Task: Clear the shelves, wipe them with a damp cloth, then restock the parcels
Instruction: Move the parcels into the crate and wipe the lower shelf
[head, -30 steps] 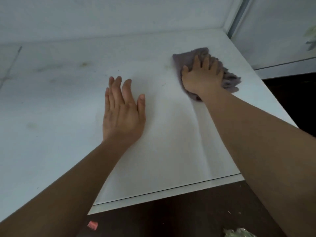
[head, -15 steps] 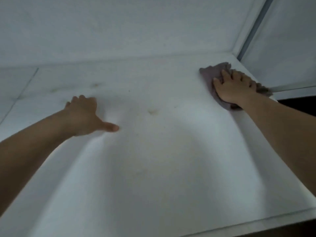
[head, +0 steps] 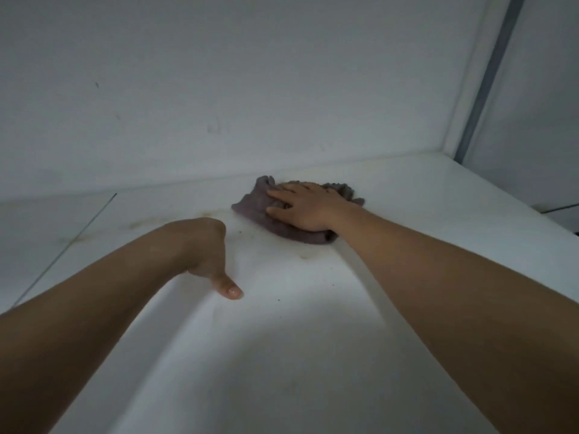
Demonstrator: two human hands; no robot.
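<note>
The grey-purple cloth [head: 275, 214] is pressed flat onto the white shelf [head: 313, 339] near its rear edge by the right hand [head: 308, 209], whose fingers are extended and spread over the fabric. The left hand [head: 206, 245] is rested on the shelf nearer the camera, apart from the cloth, with the thumb extended. The other left fingers are hidden, so their state cannot be determined.

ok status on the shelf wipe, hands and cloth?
Right hand flat on grey cloth, near shelf back wall. Left hand braced on shelf, fingers hidden. Brown stains beside cloth. No parcels visible.
</note>
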